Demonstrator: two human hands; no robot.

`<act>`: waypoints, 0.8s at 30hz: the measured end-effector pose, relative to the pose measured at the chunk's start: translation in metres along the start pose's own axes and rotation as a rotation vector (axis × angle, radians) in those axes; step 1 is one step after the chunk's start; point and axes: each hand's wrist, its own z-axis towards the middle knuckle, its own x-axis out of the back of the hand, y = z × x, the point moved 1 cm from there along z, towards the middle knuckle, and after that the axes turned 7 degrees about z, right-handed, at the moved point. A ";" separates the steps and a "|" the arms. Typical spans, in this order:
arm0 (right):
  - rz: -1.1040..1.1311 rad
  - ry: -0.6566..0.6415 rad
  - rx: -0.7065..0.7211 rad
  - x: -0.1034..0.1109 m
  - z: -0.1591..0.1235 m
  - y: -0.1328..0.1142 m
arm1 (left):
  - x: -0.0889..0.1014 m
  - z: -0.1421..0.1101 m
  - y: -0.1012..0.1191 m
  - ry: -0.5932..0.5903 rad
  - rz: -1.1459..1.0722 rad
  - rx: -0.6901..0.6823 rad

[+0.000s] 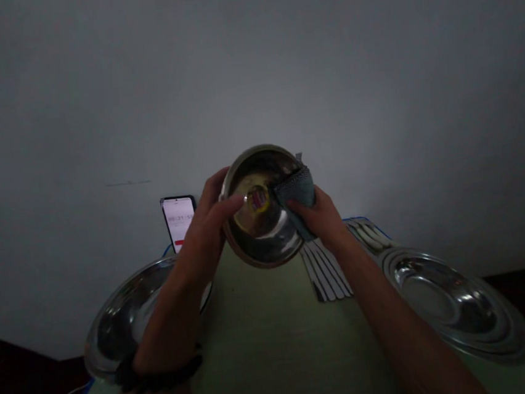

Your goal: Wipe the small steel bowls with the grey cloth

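A shiny metal bowl (274, 245) is held up above the table, its open side tilted toward me. A round yellow-and-red sticker (258, 198) shows on its inner bottom. My left hand (210, 211) grips the bowl's left rim, with the thumb reaching inside toward the sticker. On the right side, my right hand (317, 213) pinches a grey-green cloth (298, 193) that is folded over the bowl's rim. The fingers behind the bowl and cloth are hidden.
A phone (180, 220) showing a timer leans against the wall. A large metal basin (116, 319) stands at left, partly behind my forearm. Several table knives (326, 271) lie right of centre, near other cutlery (371, 235). Stacked oval metal trays (462, 301) sit at right on the green table (277, 344).
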 end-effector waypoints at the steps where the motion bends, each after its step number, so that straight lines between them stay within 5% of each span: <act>1: -0.089 -0.020 0.083 0.005 0.001 -0.005 | 0.005 -0.001 0.002 -0.083 -0.008 0.074; 6: -0.329 -0.112 0.278 0.006 -0.008 -0.028 | 0.018 -0.007 -0.005 -0.362 0.053 0.281; 11: -0.268 0.177 0.359 -0.003 -0.013 -0.024 | 0.019 -0.006 -0.023 -0.278 -0.051 0.406; 16: -0.319 0.165 0.457 0.001 -0.007 -0.018 | 0.018 0.003 -0.024 -0.137 -0.092 0.412; 20: -0.156 0.261 0.325 0.006 -0.001 -0.017 | 0.020 0.006 -0.021 -0.040 -0.090 0.393; 24: 0.379 0.176 0.093 0.000 0.009 -0.007 | 0.020 0.006 -0.020 -0.049 -0.027 0.394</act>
